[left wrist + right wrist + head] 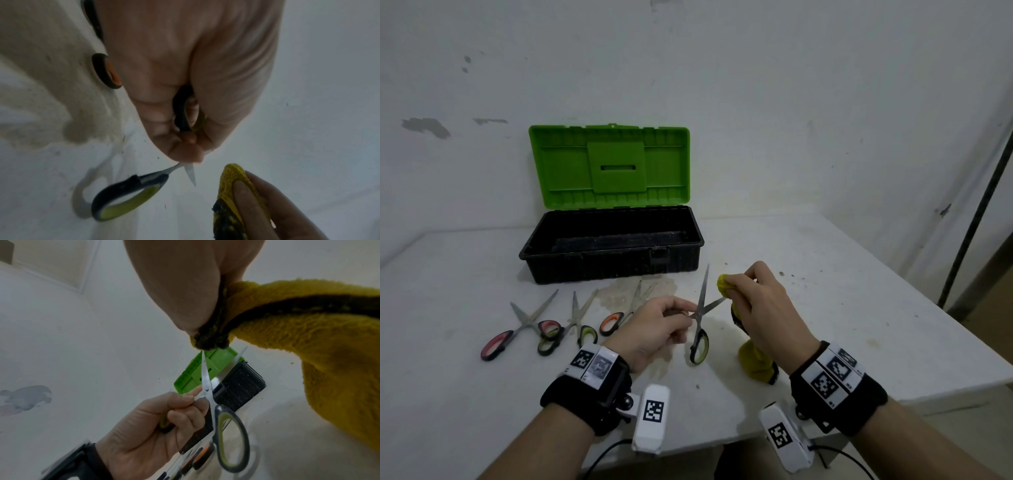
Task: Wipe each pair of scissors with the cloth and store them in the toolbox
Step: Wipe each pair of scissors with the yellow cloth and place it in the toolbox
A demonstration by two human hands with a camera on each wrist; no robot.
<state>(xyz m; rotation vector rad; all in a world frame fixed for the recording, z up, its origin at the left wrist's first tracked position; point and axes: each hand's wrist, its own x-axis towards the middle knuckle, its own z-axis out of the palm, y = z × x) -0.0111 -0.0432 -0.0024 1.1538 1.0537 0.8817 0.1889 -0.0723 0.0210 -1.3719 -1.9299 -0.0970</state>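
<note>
The left hand [654, 330] grasped the opened green-handled scissors [700, 320] near the pivot, above the worktop [825, 308]. The right hand [760, 305] pinched a yellow cloth [308, 331] around one blade tip. Three more scissors [571, 322] lay to the left, before the open toolbox [609, 253]. Only the right wrist view showed the cloth meeting the blade.

Bare white tabletop [825, 291] lies open right of the open green-lidded black plastic toolbox [611, 255]; three pairs of steel scissors [571, 322] crowd its near-left approach.
</note>
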